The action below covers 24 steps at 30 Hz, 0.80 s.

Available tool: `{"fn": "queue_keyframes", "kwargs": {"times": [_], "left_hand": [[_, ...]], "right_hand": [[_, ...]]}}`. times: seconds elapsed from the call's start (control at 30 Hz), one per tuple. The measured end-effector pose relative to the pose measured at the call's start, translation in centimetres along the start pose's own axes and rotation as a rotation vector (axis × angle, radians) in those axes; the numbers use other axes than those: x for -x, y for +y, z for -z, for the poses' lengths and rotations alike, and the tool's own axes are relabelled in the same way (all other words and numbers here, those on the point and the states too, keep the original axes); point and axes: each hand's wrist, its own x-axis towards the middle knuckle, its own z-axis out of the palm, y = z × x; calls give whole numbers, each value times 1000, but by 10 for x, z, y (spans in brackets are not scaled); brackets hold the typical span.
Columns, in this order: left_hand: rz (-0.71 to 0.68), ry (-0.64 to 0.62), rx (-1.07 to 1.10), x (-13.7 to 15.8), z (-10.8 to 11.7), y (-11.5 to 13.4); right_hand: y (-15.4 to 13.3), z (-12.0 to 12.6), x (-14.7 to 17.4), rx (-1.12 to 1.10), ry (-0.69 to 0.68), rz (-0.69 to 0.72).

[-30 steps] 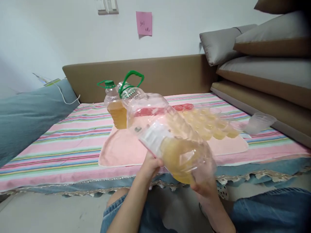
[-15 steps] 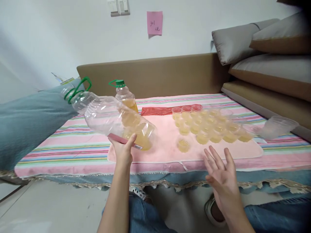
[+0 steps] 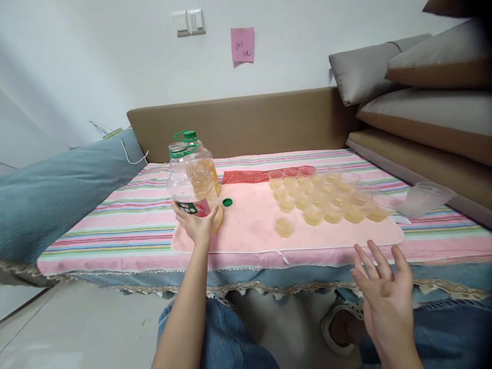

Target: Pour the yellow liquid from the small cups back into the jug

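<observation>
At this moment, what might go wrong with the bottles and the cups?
The front bottle in the left hand has no cap on, so a tilt might spill its liquid.
The single cup stands apart, towards the front edge of the pink cloth; a passing arm might knock it.
The grouped cups stand close together, so one bump might upset several.

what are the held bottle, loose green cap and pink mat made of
Bottle: probably clear, glossy plastic; what's behind shows through. Cap: likely plastic, opaque solid green; finish too small to judge. Mat: apparently soft, matte fabric, with no shine and a pale edging.
</observation>
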Motion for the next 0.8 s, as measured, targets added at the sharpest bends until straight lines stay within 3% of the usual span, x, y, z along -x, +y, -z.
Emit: {"fn": "queue_keyframes", "kwargs": {"times": [0.23,0.43,0.6,0.67,0.7,0.77,0.8], "left_hand": [[8,57,-139,11,-17,9],[81,113,-6,9,-11,21],[-224,169,164,32,0,45],[-335,58,262,53,1,60],[-356,-58,311,64,0,68],[-271,-283,427,88,-3,82],[-145,-388,477,99,-5,89]], "right_hand": [[-6,13,1,67,21,2],[-14,25,-3,58,28,0],[-17,21,-26,71,-24,-13],[-11,11,-40,124,-92,-51],[-6,5,-48,157,-140,-88],[6,-7,-59,199,-258,-206],[13,-13,-61,191,-318,-275]]}}
